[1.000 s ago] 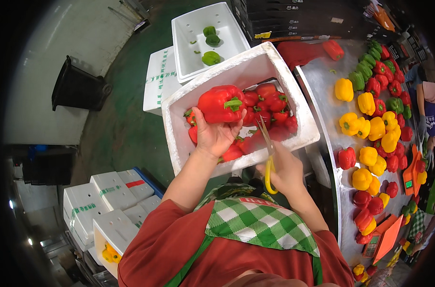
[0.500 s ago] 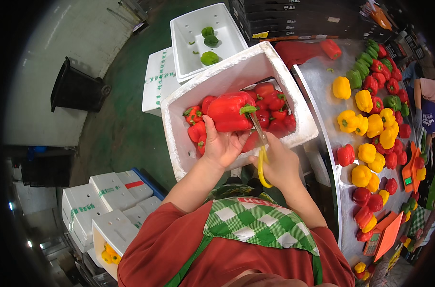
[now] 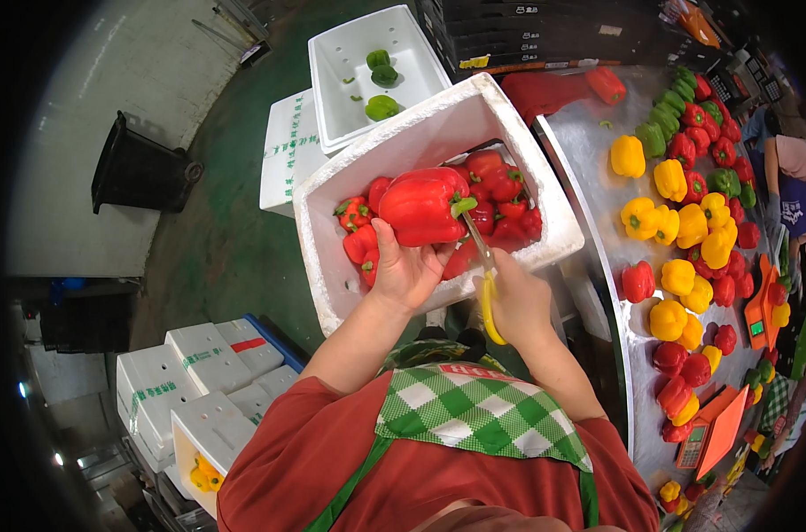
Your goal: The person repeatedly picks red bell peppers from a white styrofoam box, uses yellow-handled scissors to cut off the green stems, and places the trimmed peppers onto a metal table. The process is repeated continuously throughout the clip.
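My left hand point(image 3: 404, 270) holds a large red bell pepper point(image 3: 423, 207) from below, its green stem point(image 3: 462, 207) pointing right. My right hand point(image 3: 520, 301) grips yellow-handled scissors point(image 3: 485, 284), whose blades reach up to the stem. Both hands are over the near edge of a white foam box point(image 3: 403, 146) tilted toward me, with several more red peppers point(image 3: 502, 208) inside.
A metal table point(image 3: 589, 155) on the right carries several yellow, red and green peppers and an orange scale point(image 3: 713, 430). A second foam box point(image 3: 354, 89) behind holds green pieces. Stacked foam boxes point(image 3: 186, 390) stand at lower left, a black bin point(image 3: 141, 173) farther left. Another person point(image 3: 797, 177) stands at the far right.
My left hand has lowered the pepper toward me and turned it so the stem points right; my right hand has brought the scissor blades up against the stem.
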Action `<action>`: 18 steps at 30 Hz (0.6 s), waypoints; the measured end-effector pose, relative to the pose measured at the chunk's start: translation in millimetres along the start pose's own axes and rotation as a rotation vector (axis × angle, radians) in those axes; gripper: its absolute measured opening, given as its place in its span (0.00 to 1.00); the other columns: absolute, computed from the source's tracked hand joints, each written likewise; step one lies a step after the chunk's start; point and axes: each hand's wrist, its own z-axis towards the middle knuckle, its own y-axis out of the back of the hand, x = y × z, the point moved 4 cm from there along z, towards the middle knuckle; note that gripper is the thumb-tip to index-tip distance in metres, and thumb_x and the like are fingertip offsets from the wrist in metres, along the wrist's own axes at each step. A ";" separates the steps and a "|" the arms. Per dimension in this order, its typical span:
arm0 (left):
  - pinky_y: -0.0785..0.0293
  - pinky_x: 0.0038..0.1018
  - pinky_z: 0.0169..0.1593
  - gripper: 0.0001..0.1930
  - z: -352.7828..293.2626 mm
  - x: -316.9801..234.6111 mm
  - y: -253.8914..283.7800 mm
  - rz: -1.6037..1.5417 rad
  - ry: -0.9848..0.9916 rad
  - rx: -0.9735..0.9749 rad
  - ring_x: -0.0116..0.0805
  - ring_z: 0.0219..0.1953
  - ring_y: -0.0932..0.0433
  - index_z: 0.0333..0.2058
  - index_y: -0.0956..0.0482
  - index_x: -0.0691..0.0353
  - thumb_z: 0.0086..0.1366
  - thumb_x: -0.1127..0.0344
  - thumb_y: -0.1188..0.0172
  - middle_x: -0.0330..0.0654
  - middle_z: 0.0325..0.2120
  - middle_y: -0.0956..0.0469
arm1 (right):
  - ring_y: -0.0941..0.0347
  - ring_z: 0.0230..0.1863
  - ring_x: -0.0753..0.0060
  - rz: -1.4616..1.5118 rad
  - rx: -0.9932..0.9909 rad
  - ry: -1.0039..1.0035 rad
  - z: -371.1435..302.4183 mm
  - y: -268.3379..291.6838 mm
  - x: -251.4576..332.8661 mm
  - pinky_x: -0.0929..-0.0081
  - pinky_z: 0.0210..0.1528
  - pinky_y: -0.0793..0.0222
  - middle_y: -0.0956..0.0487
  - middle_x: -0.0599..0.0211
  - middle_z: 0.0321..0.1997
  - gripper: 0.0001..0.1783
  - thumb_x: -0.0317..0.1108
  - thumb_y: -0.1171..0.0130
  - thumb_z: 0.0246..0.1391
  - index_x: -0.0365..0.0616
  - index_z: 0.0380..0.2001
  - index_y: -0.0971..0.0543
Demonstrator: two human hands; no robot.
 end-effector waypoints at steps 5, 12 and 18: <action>0.30 0.39 0.61 0.50 1.1 -4.7 5.0 0.047 -0.039 0.013 0.40 0.61 0.32 0.65 0.43 0.52 0.51 0.27 0.41 0.39 0.61 0.35 | 0.23 0.22 0.69 0.187 -0.017 -0.047 -1.0 7.7 -2.2 0.76 0.25 0.32 0.22 0.66 0.24 0.23 0.34 0.34 0.52 0.46 0.52 0.25; 0.36 0.38 0.65 0.54 -1.6 -8.0 -45.4 0.654 -0.263 0.271 0.38 0.62 0.34 0.64 0.47 0.58 0.44 0.54 0.21 0.43 0.61 0.37 | 0.27 0.53 0.61 1.557 0.168 -0.474 7.7 1.9 -39.2 0.66 0.52 0.29 0.29 0.57 0.56 0.53 0.57 0.32 0.48 0.44 0.68 0.47; 0.38 0.39 0.64 0.56 5.5 15.5 -88.9 1.273 -0.491 0.540 0.45 0.62 0.35 0.62 0.38 0.63 0.33 0.53 0.17 0.51 0.60 0.36 | 0.30 0.59 0.60 1.886 0.147 -0.420 10.5 15.1 -37.8 0.60 0.64 0.35 0.30 0.56 0.60 0.47 0.58 0.35 0.50 0.40 0.64 0.40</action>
